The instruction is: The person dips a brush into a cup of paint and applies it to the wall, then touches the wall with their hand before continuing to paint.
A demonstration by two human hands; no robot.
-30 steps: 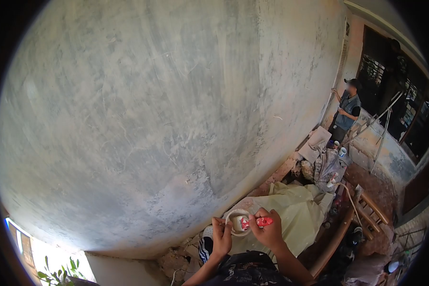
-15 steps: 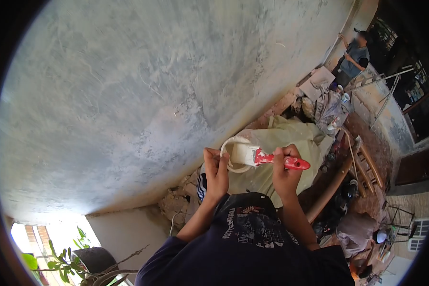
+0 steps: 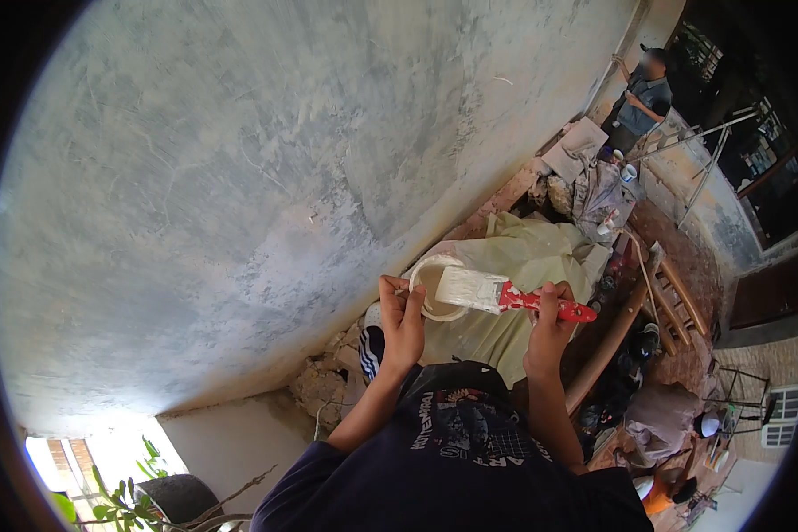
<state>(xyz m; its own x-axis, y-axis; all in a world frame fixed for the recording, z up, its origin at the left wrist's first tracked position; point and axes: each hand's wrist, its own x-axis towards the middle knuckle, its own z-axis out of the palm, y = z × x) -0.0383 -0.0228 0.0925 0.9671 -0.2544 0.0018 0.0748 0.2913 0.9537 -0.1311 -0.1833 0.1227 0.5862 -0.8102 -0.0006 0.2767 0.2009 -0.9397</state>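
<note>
My left hand [image 3: 403, 324] grips the rim of a small white paint tub [image 3: 424, 282], thumb over the edge. Pale residue coats the tub's inside. In my right hand [image 3: 550, 335] is a paintbrush [image 3: 518, 297] with a red, paint-splashed handle. Its wide bristles [image 3: 470, 288], thick with white paint, lie across the right side of the tub's mouth. Fingers of my right hand are closed round the handle. A grey, patchily coated wall [image 3: 239, 177] rises on the left.
A pale yellow-green sheet [image 3: 541, 253] covers the ground ahead. Rubble [image 3: 319, 383] lies along the wall's foot. A wooden ladder-like frame [image 3: 678, 297] lies to the right. Another person [image 3: 645, 97] stands at the far wall, beside a metal stand [image 3: 705, 168]. A plant [image 3: 120, 505] grows at lower left.
My right hand has drawn the paintbrush to the right, partly out of the tub, so more of its bristles show. My left hand keeps the tub in nearly the same place.
</note>
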